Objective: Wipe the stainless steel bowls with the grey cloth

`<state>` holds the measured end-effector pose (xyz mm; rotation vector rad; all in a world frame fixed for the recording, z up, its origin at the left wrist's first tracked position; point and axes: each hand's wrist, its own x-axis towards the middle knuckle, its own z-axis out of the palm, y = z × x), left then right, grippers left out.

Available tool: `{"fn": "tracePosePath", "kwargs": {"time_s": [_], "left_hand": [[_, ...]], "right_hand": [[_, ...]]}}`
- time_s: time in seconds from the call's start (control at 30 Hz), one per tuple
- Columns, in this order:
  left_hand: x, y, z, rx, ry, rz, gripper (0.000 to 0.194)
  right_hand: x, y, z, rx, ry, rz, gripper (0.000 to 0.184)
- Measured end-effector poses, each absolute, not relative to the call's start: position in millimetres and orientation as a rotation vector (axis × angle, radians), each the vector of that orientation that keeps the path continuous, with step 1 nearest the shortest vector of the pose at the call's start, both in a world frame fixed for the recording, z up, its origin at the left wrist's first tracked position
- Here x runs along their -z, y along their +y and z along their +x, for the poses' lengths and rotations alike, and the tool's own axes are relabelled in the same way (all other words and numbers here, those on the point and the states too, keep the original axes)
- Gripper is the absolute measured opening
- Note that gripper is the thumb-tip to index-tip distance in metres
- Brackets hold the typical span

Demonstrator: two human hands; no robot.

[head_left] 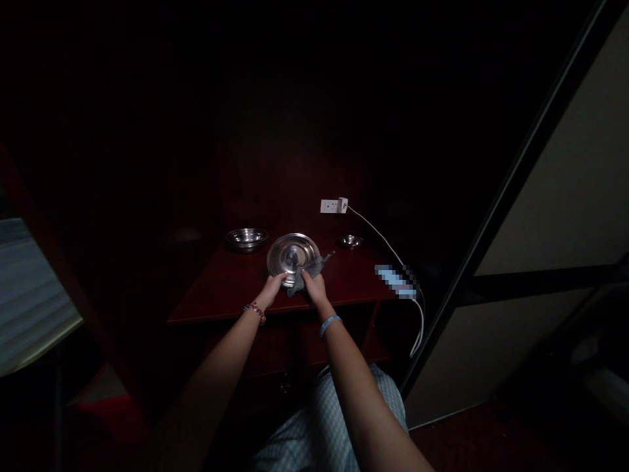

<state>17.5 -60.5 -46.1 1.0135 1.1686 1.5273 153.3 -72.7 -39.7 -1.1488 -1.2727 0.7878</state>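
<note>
A shiny round metal plate (280,252) is held up above the dark red desk top, its inner face tilted toward me. My left hand (272,288) grips its lower left rim, thumb over the edge; a beaded bracelet is on that wrist. In my right hand (313,286) is a grey cloth (301,280), bunched against the plate's lower right rim, with a loose end sticking out to the right. The fingers of both hands are mostly hidden behind the plate and cloth.
Stacked metal dishes (246,240) stand at the back left of the desk (221,288). A small metal bowl (350,242) sits at the back right. From a wall socket (329,206), a white cable (378,231) runs to a pixelated blue object (396,280) near the right edge.
</note>
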Motion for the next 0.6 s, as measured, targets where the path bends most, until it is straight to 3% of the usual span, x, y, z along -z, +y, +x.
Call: {"fn": "tracePosePath", "kwargs": {"time_s": [0.27,0.6], "left_hand": [[43,-65,20,-1.506,1.189,1.031,0.008],[42,-62,20,-1.652,1.176,1.102,0.031]], "right_hand": [[41,-67,152,-0.765,-1.185,-1.167,0.031],[32,-80,151,-0.588,-1.122,-1.328,0.027]]}}
